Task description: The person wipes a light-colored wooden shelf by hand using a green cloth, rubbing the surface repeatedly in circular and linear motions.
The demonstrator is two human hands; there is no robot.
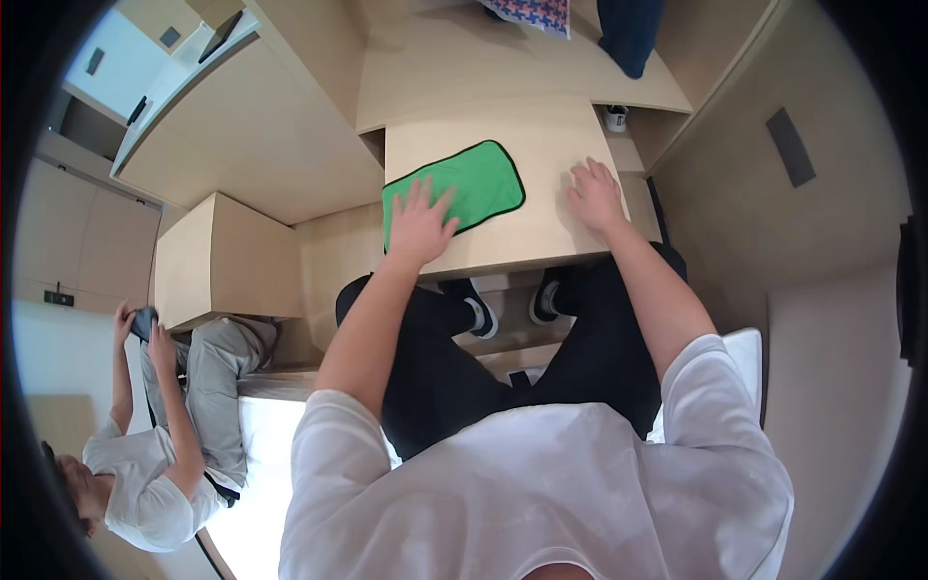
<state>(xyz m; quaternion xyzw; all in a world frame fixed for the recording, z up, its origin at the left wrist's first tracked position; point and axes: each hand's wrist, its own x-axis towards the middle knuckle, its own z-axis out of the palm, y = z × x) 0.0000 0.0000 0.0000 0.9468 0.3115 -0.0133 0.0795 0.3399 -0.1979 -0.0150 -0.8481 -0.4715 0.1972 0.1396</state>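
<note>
A green cloth (483, 184) with a black edge lies flat on the left part of a pale wooden tabletop (541, 145). My left hand (421, 227) rests on the cloth's near left portion, fingers spread, palm down. Over at the tabletop's right edge, my right hand (594, 196) lies on the bare wood with its fingers apart and nothing in it. The far right end of the cloth is uncovered; a strip under my left hand is hidden.
Wooden cabinet walls rise on the left and right. Clothing (633, 34) hangs above a shelf beyond the table. A shoe (615, 118) sits in a gap at the right. To my left a seated person (145, 474) holds a dark object beside a wooden box (251, 256).
</note>
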